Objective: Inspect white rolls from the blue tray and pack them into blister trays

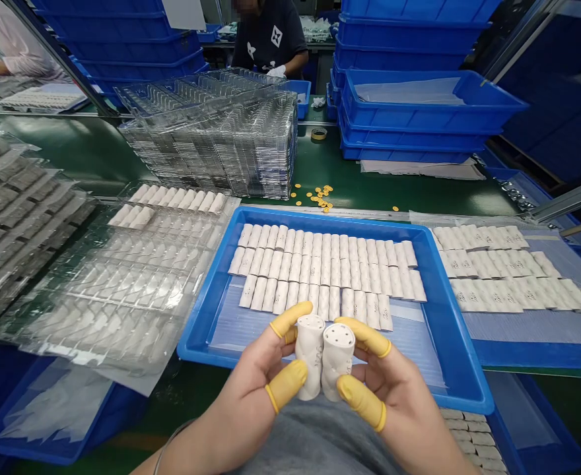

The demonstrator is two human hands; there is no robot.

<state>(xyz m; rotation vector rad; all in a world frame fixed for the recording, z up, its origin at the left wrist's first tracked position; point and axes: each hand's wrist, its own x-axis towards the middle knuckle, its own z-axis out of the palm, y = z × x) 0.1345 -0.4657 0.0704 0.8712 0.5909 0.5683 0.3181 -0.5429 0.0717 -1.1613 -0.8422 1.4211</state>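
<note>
Bare forearms rise from the bottom edge of the frame, wrists apart and palms turned inward; the left hand (248,389) pinches a left cylinder (310,369), white and marked with dark print, its fingers (286,386) closed with a yellow-capped thumb in front and a yellow-capped forefinger near the top; the right hand (404,389) grips a matching right cylinder (337,369) in mirror image; both pieces stand nearly upright, just beside each other, their dotted ends facing up, at the near side of a blue tray (330,221).

Inside that tray, three rows of white cylinders (330,267) lie on a pale liner, the third row shorter than the two behind it; to the left, a clear compartment tray (166,290) carries more cylinders (176,198) in its two rearmost rows, the second only partly filled; at right, three further rows (503,267) rest on a pale sheet.

Beyond, a stack of clear trays (221,145) stands on the green tabletop (370,188) near scattered yellow discs (320,196); behind at right, the upper of the nearest blue bins (424,115) holds a whitish sheet (409,90); a co-worker (271,43) works across the way.
</note>
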